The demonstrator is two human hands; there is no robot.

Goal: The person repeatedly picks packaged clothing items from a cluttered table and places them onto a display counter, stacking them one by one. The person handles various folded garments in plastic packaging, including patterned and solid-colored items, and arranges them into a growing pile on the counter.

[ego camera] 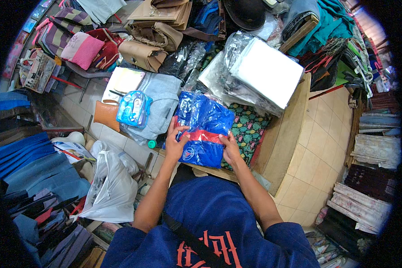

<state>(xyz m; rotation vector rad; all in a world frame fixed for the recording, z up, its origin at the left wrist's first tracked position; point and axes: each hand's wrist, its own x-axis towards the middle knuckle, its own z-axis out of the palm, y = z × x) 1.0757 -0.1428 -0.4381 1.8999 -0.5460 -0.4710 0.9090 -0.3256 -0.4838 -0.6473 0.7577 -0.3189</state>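
A folded blue jersey (207, 117) with a red band lies before me in a clear plastic bag, over the near edge of a wooden table (288, 134). At its left side my left hand (177, 139) grips it, thumb on top. Opposite, my right hand (230, 147) pinches the right edge by the red band, thumb on the plastic. Under the jersey, a dark cloth with a green and pink pattern (248, 127) shows on the right. Folded light-blue denim (160, 100) is just left of the jersey, with a blue plastic pack (134, 109) on it.
White packages in clear plastic (268, 70) are stacked at the table's far right. Tan handbags (144, 55) stand behind the denim. A brown pouch (106, 114) lies left of the blue pack. On my left are a white plastic bag (112, 187) and folded trousers (43, 171); folded fabrics (372, 147) line the right.
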